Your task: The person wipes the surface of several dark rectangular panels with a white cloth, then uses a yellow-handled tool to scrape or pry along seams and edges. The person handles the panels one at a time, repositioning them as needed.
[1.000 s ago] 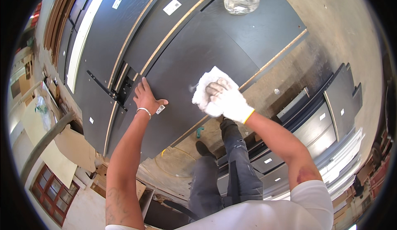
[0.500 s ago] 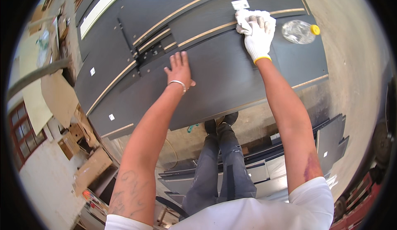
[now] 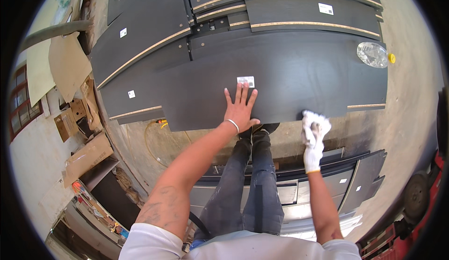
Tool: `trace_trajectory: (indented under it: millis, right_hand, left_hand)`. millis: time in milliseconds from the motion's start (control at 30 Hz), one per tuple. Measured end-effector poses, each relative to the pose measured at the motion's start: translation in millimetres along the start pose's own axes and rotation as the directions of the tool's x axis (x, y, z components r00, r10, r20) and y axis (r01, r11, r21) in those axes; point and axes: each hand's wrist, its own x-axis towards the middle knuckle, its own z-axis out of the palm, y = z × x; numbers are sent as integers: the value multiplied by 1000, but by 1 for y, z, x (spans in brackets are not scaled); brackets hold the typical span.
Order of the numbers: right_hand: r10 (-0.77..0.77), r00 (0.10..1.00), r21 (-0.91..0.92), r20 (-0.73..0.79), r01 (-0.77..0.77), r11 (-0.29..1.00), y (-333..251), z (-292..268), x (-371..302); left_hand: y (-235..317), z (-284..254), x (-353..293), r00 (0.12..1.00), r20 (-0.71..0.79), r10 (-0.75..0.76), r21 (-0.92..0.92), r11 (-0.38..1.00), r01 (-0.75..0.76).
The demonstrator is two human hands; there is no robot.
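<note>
My left hand [image 3: 242, 110] is bare, with a light band at the wrist, and lies with fingers spread on the near dark grey board [image 3: 201, 91]. Its fingertips touch a white label [image 3: 245, 81] on that board. A white knit glove with a yellow cuff covers my right hand [image 3: 314, 140], which is closed on a bunched white cloth [image 3: 317, 119] at the board's near edge. Part of the cloth is hidden by the glove. A clear plastic bottle with a yellow cap [image 3: 372, 54] lies on its side near the right end of the boards.
Several more dark boards [image 3: 308, 12] with raw chipboard edges lie beyond, overlapping. Behind my legs leans or lies another stack of panels [image 3: 369, 176]. Cardboard pieces [image 3: 89, 159] are at the left, and a red wheeled machine [image 3: 418, 199] stands at the lower right.
My right hand has come from the board's far edge to its near edge with the cloth. My left hand has slid slightly nearer, showing the label. The view has shifted.
</note>
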Motion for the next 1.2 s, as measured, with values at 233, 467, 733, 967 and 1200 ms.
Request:
trace_trajectory:
  millis: [233, 467, 733, 967, 1200]
  right_hand:
    - [336, 940, 594, -60, -237, 769, 19, 17, -125]
    - [668, 744, 834, 3, -371, 409, 69, 29, -207]
    - [573, 765, 922, 294, -385, 40, 46, 15, -210]
    - [379, 865, 937, 328, -350, -12, 13, 15, -198]
    - [339, 896, 956, 286, -242, -168, -8, 9, -191]
  left_hand:
    - [46, 60, -37, 994, 52, 97, 126, 987, -103]
    - [51, 46, -49, 966, -179, 186, 341, 933, -116]
    - [-33, -196, -85, 943, -254, 216, -362, 882, -300]
    - [-113, -222, 83, 895, -337, -291, -512, 855, 85]
    - [-136, -161, 139, 927, -321, -193, -434, 900, 38]
